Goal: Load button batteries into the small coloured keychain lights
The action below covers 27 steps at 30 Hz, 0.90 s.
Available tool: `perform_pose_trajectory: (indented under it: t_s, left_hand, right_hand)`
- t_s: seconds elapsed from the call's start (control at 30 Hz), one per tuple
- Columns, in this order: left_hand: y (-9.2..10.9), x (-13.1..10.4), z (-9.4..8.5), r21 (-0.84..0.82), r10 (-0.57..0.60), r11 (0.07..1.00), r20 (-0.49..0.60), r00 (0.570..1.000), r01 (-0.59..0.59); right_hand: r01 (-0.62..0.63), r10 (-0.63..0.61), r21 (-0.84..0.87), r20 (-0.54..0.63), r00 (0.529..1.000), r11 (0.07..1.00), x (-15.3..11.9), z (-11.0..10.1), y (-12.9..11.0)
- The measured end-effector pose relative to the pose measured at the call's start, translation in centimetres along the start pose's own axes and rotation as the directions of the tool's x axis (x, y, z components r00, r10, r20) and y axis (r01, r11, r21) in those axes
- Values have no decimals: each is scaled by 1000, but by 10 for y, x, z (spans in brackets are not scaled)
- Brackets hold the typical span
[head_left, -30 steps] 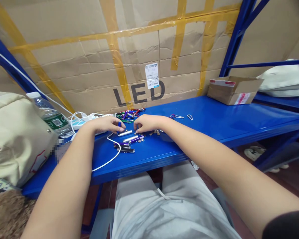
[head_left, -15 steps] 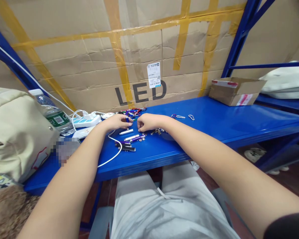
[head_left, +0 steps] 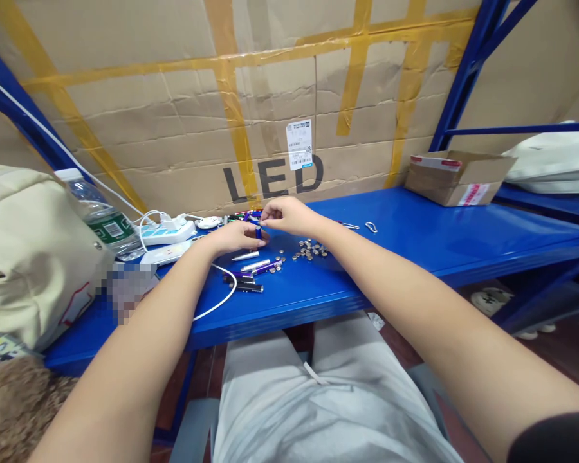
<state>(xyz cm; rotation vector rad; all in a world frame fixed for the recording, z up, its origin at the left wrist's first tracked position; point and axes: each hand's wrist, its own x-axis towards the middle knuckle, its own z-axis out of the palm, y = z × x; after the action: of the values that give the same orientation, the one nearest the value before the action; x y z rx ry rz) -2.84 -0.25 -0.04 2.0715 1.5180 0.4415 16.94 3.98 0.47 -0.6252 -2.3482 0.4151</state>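
Left hand point(head_left: 238, 237) pinches the upright blue tube point(head_left: 258, 234) over the tabletop point(head_left: 367, 276); right hand point(head_left: 290, 217) crowds its top (any pinch there, can't tell). Close two-handed handling, seemingly; next move calls for steadiness.

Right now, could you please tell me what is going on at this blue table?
The person's left hand holds a small blue tube upright, with the right hand's fingers close above it; whether those grip anything is unclear. Nearer the person on the blue table lie silver, purple and black tubes, with small round metal discs scattered to their right.
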Motion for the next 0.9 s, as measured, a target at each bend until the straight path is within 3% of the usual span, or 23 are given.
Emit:
perform_pose_trajectory:
  t_s: [0.07, 0.33, 0.47, 0.6, 0.7, 0.83, 0.9]
  left_hand:
    - [-2, 1, -1, 26, 19, 999, 13, 1000, -19]
    - [-8, 4, -1, -1, 17, 1000, 37, 999, -17]
    - [-2, 2, -1, 53, 37, 998, 19, 999, -38]
    - [3, 1, 2, 211, 159, 969, -127, 979, -130]
    - [3, 3, 3, 295, 234, 942, -230, 945, -161]
    - [-1, 7, 2, 351, 292, 914, -221, 930, -204]
    - [-3, 8, 1, 369, 300, 905, -205, 932, -210]
  right_hand:
    - [49, -50, -13, -37, 998, 999, 1, 3, -1]
    - [224, -215, -204, 68, 974, 953, 2, 5, 5]
    - [281, -264, -221, 106, 959, 934, 1, 3, 5]
    - [152, -145, -124, 65, 987, 981, -1, -8, 5]
    - [7, 12, -109, 175, 985, 994, -4, -18, 8]
    - [-71, 141, -169, 450, 882, 983, -7, -22, 12]
    - [-67, 148, -171, 522, 840, 983, -8, -20, 9]
